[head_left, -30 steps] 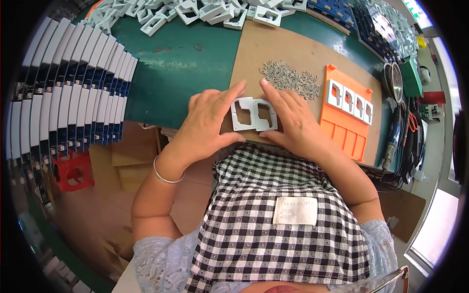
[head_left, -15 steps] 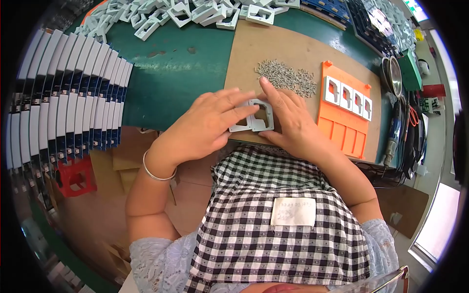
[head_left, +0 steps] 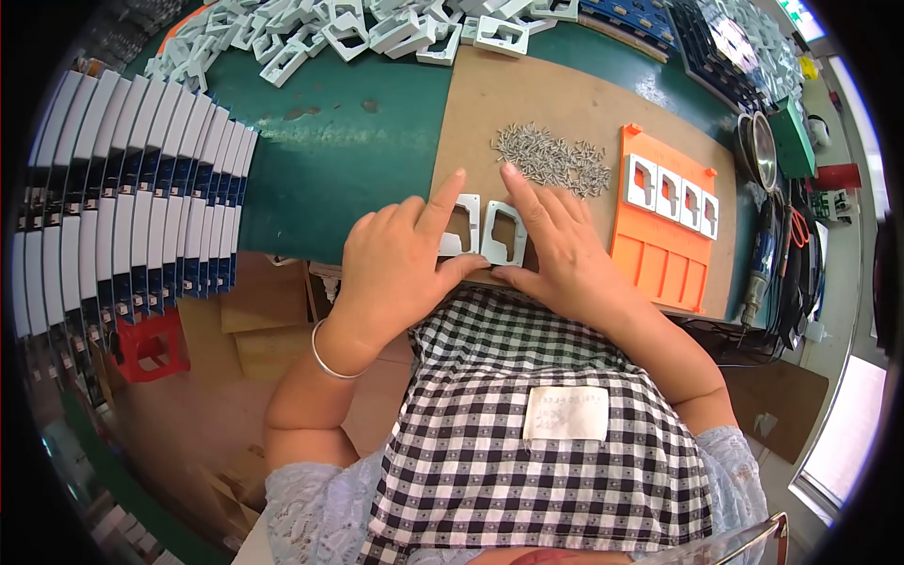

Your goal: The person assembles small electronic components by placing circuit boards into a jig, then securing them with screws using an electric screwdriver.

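Two pale grey-white plastic frames with cut-out openings lie side by side near the front edge of a brown board (head_left: 584,94). My left hand (head_left: 391,264) grips the left frame (head_left: 474,226), its index finger stretched along it and the thumb at its near edge. At the right frame (head_left: 491,243), my right hand (head_left: 574,254) holds on with thumb at the near corner and index finger along the outer side. A narrow gap separates the frames. Just beyond the hands spreads a heap of small silvery screws (head_left: 556,158).
An orange tray (head_left: 663,250) to the right bears a row of several similar frames (head_left: 642,200) in its far half. More loose frames (head_left: 414,33) are piled at the back. Tall rows of white-and-blue pieces (head_left: 132,207) stand at left. A power screwdriver (head_left: 756,273) hangs at right.
My left hand has drawn back toward me, and its fingers uncover more of the left frame. The frames now sit slightly apart. My right hand stays at its frame, shifted slightly nearer.
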Available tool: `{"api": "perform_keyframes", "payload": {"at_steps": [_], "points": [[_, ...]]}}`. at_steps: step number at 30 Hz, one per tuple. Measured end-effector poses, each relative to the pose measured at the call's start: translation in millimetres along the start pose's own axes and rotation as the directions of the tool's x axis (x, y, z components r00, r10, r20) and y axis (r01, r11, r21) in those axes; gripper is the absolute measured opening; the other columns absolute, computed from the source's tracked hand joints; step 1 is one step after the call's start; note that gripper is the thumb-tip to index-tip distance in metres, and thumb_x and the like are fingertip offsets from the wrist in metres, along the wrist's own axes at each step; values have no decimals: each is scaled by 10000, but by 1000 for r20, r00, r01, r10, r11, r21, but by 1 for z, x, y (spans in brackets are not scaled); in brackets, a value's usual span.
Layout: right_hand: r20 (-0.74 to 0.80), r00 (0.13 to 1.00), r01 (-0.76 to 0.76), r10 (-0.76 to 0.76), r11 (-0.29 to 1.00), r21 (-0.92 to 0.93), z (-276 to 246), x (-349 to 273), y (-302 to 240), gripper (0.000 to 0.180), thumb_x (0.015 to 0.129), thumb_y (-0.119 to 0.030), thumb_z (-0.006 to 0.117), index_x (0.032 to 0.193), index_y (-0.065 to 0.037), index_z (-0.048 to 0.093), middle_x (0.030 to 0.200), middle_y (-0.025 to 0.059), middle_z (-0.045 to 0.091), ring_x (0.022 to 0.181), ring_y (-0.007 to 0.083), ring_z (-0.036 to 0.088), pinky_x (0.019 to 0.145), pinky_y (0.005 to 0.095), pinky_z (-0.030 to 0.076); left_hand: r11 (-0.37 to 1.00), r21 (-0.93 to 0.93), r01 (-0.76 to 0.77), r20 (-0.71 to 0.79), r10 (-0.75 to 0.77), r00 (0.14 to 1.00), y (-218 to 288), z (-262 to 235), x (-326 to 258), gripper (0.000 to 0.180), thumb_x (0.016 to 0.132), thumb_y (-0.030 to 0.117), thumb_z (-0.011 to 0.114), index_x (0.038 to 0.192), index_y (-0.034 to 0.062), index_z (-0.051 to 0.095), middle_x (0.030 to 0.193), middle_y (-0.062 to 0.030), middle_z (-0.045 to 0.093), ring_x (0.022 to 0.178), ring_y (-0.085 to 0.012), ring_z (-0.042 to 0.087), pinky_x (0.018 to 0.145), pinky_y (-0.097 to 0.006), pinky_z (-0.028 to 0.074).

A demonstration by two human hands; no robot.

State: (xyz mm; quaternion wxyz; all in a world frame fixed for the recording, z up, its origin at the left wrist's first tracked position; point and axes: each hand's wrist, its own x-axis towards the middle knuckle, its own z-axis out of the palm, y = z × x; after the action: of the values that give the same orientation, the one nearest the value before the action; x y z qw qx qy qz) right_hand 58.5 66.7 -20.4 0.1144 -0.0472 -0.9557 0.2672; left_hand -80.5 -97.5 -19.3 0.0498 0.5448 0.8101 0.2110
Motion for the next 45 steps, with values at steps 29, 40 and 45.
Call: {"api": "perform_keyframes", "payload": {"at_steps": [29, 40, 45], "points": [[53, 998, 26, -22, 997, -69, 1, 3, -1, 752, 757, -250, 762, 1405, -65, 428, 1283, 115, 501, 1184, 329, 467, 983, 446, 391, 989, 147, -10, -341, 60, 938, -110, -10, 163, 482, 701, 221, 819, 1129, 169, 606, 1203, -64, 535, 1113, -305, 512, 924, -460, 427], [73, 996, 47, -42, 997, -69, 1, -1, -5, 714, 776, -277, 755, 1397, -104, 449, 1276, 107, 497, 1159, 321, 468, 968, 442, 391, 983, -137, -121, -287, 77, 955, -118, -25, 154, 248, 739, 156, 784, 916, 62, 639, 1207, -129, 591, 1132, -331, 539, 947, -412, 449], [63, 998, 33, -30, 998, -62, -1, 2, -1, 757, 753, -250, 767, 1408, -76, 431, 1250, 123, 516, 1140, 326, 485, 968, 432, 395, 955, -233, -182, -236, 126, 964, -89, -49, 105, 179, 770, 137, 757, 870, 58, 630, 1188, -121, 618, 1108, -311, 549, 948, -398, 445]]}}
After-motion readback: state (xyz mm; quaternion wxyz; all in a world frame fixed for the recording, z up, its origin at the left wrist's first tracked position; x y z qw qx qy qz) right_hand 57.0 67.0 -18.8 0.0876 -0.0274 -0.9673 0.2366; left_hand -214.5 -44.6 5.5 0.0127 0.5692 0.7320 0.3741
